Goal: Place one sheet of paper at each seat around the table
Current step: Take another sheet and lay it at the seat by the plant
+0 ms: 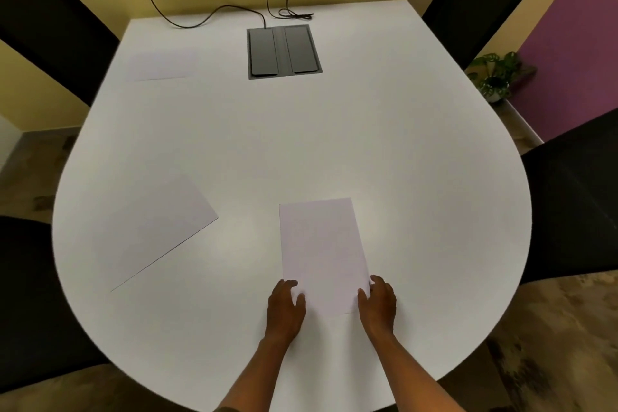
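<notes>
Your left hand (pixel 285 306) and right hand (pixel 379 303) cover the sheet's (pixel 322 252) near corners; left of it, the near chair (pixel 30 294) runs off frame.

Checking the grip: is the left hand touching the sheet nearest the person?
Touching. In the head view the left hand's thumb lies over the near sheet's left edge.

The white rounded worktop (pixel 384 144) lies open across its right half; the grey recessed cable box (pixel 284 52) and black cables (pixel 214 15) crowd the far edge.
</notes>
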`<state>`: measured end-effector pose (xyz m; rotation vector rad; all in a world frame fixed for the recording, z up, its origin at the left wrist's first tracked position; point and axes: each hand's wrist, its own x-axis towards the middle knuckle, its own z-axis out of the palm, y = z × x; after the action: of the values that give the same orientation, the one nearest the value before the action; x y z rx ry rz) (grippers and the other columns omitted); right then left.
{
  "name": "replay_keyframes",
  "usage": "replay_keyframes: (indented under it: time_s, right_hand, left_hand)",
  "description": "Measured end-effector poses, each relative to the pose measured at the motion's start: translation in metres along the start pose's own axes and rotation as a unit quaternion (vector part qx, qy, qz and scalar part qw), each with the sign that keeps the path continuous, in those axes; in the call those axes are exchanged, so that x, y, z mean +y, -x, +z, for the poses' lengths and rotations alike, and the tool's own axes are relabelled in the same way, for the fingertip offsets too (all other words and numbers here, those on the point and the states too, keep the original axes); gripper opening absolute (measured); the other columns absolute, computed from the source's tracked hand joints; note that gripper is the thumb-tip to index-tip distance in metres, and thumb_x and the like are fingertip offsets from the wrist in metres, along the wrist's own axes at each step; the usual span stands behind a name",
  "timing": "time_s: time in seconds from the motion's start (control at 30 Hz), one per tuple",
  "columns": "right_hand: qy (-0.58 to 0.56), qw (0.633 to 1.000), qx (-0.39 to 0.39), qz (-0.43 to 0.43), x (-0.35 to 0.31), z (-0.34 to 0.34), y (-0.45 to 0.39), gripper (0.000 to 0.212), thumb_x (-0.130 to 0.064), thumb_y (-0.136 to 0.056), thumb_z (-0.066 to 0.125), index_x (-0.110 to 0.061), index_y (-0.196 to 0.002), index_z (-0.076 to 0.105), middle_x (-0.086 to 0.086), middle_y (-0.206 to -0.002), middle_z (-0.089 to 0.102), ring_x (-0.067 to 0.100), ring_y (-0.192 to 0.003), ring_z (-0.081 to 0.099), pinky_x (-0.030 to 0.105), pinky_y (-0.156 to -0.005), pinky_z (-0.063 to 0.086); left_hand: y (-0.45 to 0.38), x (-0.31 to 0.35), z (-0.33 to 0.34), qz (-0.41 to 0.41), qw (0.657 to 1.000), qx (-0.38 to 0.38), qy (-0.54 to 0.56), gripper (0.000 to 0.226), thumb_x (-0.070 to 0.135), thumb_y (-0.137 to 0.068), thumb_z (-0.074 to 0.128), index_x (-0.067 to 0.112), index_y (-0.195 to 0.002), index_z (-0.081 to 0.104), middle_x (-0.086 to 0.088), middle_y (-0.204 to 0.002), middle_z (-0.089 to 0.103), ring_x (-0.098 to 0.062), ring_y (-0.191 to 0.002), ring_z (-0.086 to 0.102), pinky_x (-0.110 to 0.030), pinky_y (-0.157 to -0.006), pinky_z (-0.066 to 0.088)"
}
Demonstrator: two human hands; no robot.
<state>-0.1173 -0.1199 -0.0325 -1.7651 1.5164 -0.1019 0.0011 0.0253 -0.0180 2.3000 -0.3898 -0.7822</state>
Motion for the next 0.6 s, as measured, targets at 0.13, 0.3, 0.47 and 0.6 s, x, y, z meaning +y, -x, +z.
replay_keyframes:
  time_s: [0.13, 0.3, 0.47, 0.6]
  right_hand:
    - [-0.059, 0.998, 0.005, 0.018, -0.003, -0.005, -0.003, 0.034, -0.005, -0.087, 0.064, -0.006, -0.120, 0.058, 0.016, -0.110, 0.068, 0.031, -0.097, 0.063, 0.037, -0.086, 0.054]
    - [-0.062, 0.997, 0.005, 0.035, -0.004, -0.012, -0.008, 0.017, -0.012, -0.085, 0.069, -0.005, -0.100, 0.064, 0.006, -0.088, 0.063, 0.022, -0.077, 0.056, 0.028, -0.071, 0.045]
    - [-0.061, 0.997, 0.001, 0.045, 0.000, -0.017, -0.010, 0.013, -0.017, -0.084, 0.071, -0.009, -0.078, 0.062, 0.000, -0.073, 0.061, 0.022, -0.070, 0.058, 0.027, -0.066, 0.046]
    - [-0.055, 0.997, -0.009, 0.050, 0.003, -0.021, -0.012, 0.018, -0.019, -0.085, 0.069, -0.012, -0.072, 0.060, -0.003, -0.067, 0.059, 0.020, -0.067, 0.058, 0.025, -0.063, 0.042]
  left_hand:
    - [0.003, 0.003, -0.001, -0.012, 0.998, 0.048, 0.029, 0.032, 0.007, -0.089, 0.063, 0.005, -0.120, 0.060, -0.010, -0.128, 0.060, -0.025, -0.115, 0.058, -0.024, -0.095, 0.043]
    - [0.000, 0.011, 0.000, -0.056, 0.991, 0.088, 0.086, 0.035, -0.003, -0.081, 0.067, 0.004, -0.115, 0.063, -0.013, -0.121, 0.061, -0.025, -0.094, 0.065, -0.027, -0.082, 0.049]
    - [-0.002, 0.021, 0.001, -0.091, 0.982, 0.097, 0.132, 0.041, -0.005, -0.077, 0.068, 0.007, -0.115, 0.060, -0.013, -0.097, 0.066, -0.023, -0.074, 0.063, -0.028, -0.071, 0.050]
    - [-0.002, 0.026, 0.004, -0.113, 0.975, 0.119, 0.150, 0.040, -0.006, -0.076, 0.066, 0.005, -0.114, 0.061, -0.005, -0.068, 0.060, -0.014, -0.065, 0.056, -0.025, -0.070, 0.044]
